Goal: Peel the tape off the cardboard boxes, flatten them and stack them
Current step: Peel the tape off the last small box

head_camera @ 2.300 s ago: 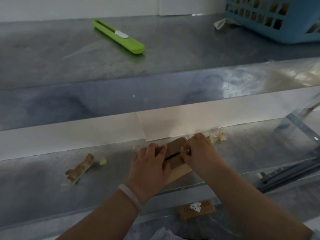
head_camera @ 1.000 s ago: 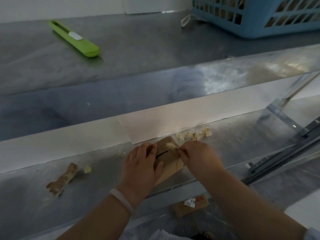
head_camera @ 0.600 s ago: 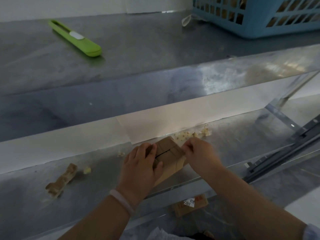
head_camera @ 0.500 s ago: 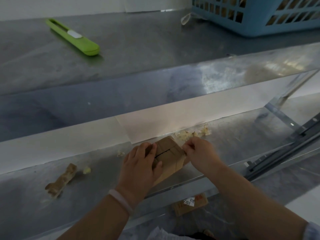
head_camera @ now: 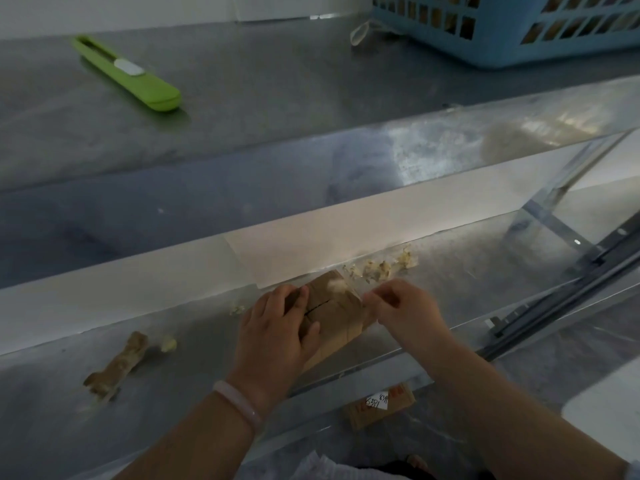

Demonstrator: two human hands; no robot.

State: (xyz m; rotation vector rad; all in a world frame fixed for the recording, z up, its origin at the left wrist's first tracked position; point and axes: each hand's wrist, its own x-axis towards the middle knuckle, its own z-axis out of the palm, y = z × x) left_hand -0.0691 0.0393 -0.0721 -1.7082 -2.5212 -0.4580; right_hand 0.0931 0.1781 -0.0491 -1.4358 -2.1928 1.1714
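Hard to see much of the cardboard box point(head_camera: 337, 318), since both hands cover its sides. It sits on the metal shelf point(head_camera: 467, 292), one level below the counter point(head_camera: 277, 81). The left hand point(head_camera: 277, 332) grips its left side, fingers curled over the far edge and thumb across the top. There's a pale bracelet point(head_camera: 239, 408) on that wrist. The right hand point(head_camera: 407, 306) is at the box's right edge, fingertips pinched on what looks like a thin clear bit of tape point(head_camera: 358, 293), pretty blurry tbh.

A second box point(head_camera: 379, 407) lies below and nearer than the first. It has a white sticker with handwritten digits, maybe "391", plus red print I can't read.

So that's two boxes. There's one long crumpled tape strip point(head_camera: 116, 365) well left of the held box, and a cluster of small scraps point(head_camera: 381, 268) just beyond it. One green utility knife point(head_camera: 128, 74) is far back-left on the counter. One blue basket point(head_camera: 512, 29) is back-right, cut off by the frame, with brown stuff inside I can't identify.
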